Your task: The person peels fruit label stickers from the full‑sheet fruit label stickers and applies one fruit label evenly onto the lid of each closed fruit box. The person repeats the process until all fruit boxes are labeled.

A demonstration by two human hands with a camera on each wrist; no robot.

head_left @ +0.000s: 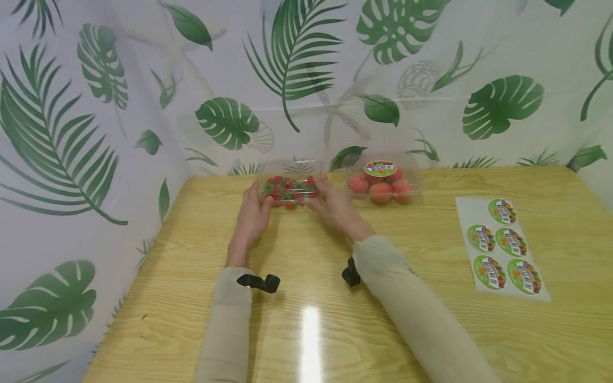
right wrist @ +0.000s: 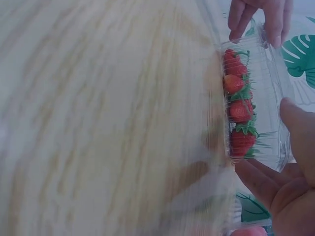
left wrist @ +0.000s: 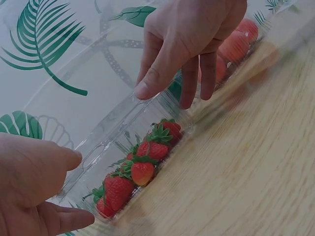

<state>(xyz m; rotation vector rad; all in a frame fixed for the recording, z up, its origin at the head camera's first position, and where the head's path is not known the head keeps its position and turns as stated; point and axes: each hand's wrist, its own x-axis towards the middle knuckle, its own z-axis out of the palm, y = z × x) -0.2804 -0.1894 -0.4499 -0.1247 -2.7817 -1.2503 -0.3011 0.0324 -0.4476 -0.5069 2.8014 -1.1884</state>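
A clear plastic box (head_left: 293, 182) of strawberries (left wrist: 119, 191) sits at the table's back edge. My left hand (head_left: 252, 214) holds its left end, with thumb and fingers on different sides of it in the left wrist view. At the other end, my right hand (head_left: 338, 210) grips the box between thumb and fingers, seen close in the right wrist view. The strawberries lie in a row along the wall facing me, green leaves still on. I cannot tell from these views whether the lid is fastened. No sticker shows on this box.
Right of the strawberries stands a second clear box (head_left: 414, 178) of round reddish fruit, with an oval sticker (head_left: 380, 168) on top. A white sheet (head_left: 471, 210) with several fruit-picture stickers lies on the table's right side. Behind hangs a leaf-print cloth (head_left: 321, 122).
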